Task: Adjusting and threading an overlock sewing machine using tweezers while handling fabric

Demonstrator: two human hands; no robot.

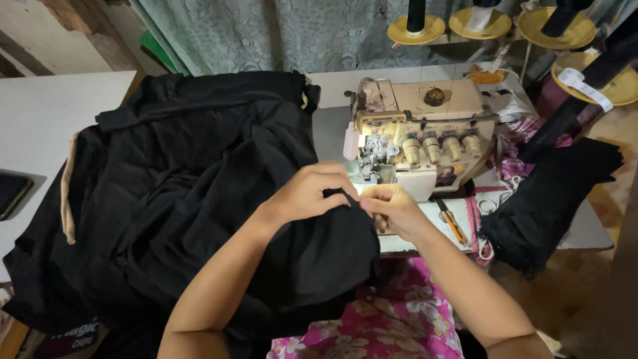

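Note:
A large black cloth (186, 193) lies heaped over the table and hangs down into my lap. My left hand (309, 193) grips a fold of its edge just in front of the beige overlock sewing machine (425, 126). My right hand (392, 209) pinches the same edge from the right, fingertips touching the left hand's, under the machine's small lamp. Both hands sit close to the presser foot area, which the fingers partly hide.
A white table (40, 113) carries the cloth; a dark flat device (12, 193) lies at its left edge. Yellow thread stands (415, 30) with cones rise behind the machine. Another black cloth (551, 199), a measuring tape (585, 86) and an orange-handled tool (453, 226) lie to the right.

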